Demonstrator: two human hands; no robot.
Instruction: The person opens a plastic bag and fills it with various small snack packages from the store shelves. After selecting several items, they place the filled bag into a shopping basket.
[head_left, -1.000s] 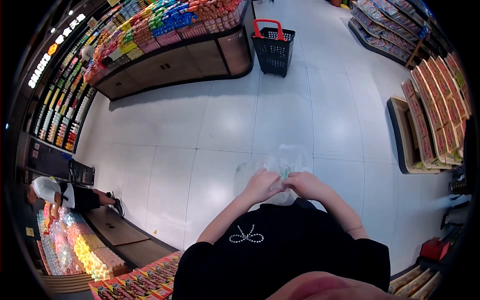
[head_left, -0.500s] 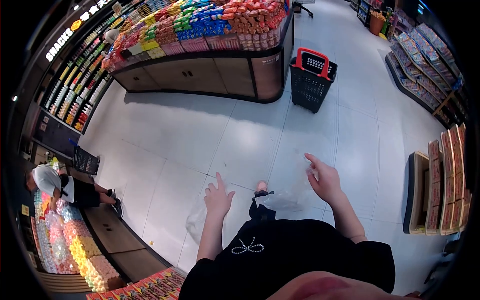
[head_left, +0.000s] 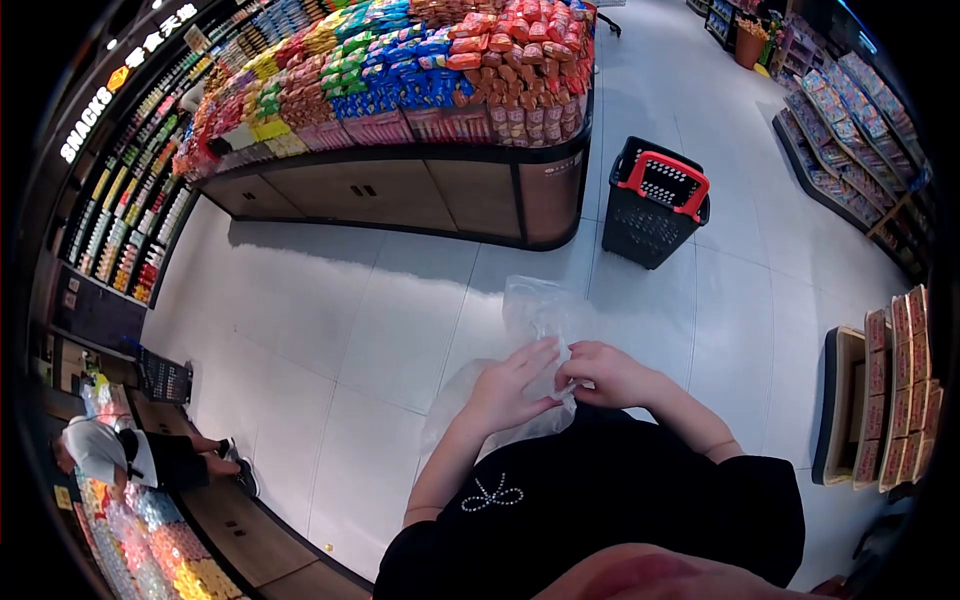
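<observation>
While both hands meet in front of the black shirt (head_left: 640, 500), the clear plastic bag (head_left: 540, 300) hangs between them above the floor (head_left: 350, 340).
Crumpled, its long axis slants from beyond the fingertips back toward the person's left forearm; which end is its mouth cannot be told. The left hand (head_left: 505, 393) points forward and inward, thumb parted from fingers touching the film, its grip unclear; the right hand (head_left: 612, 375) angles inward, fingers curled shut on the bag.
</observation>
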